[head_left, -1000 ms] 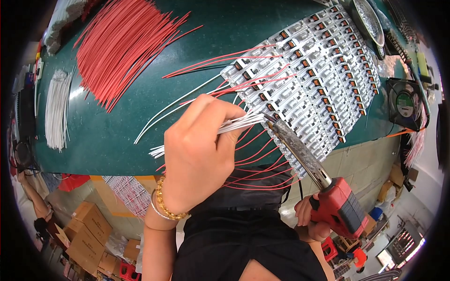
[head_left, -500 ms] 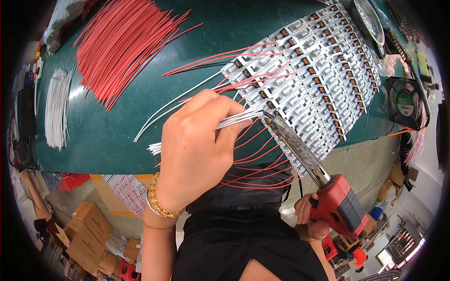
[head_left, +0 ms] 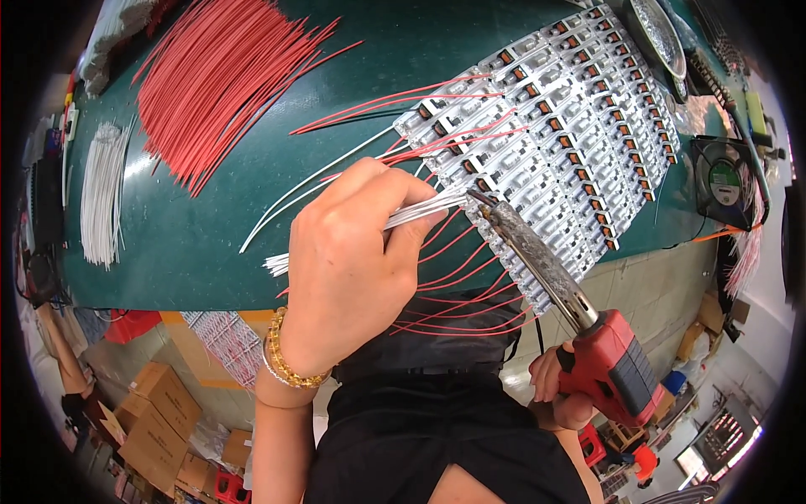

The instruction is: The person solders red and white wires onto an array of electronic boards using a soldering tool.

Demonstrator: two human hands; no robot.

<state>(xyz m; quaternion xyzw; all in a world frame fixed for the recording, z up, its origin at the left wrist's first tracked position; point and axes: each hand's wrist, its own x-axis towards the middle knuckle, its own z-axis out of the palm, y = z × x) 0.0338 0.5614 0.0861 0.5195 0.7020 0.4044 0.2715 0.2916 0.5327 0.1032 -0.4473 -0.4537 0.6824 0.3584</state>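
my left forearm rises almost straight from the lower edge of view, and my left grip arches over the near side of the green desk, back of the hand upward, fingers turned to the right. thumb and forefinger pinch a slim bunch of white wires — the tail ends stick out to the left behind my knuckles, the front ends lie at the left margin of the circuit boards. my right grip sits lower, beyond the desk's near edge and beside my lap, fingers wrapped around the handle of a red soldering iron. its barrel slants up and to the left over the boards, tip right by the wire ends; whether they touch, i cannot tell.

the boards fill much of the desk's right half, their lowest corner reaching the near edge. red leads trail from their left margin, some curving over black cloth. a fan stands near the right edge. at left, bare green lies between the white bundle and my wrist — another bare stretch separates the red wire pile from the boards.
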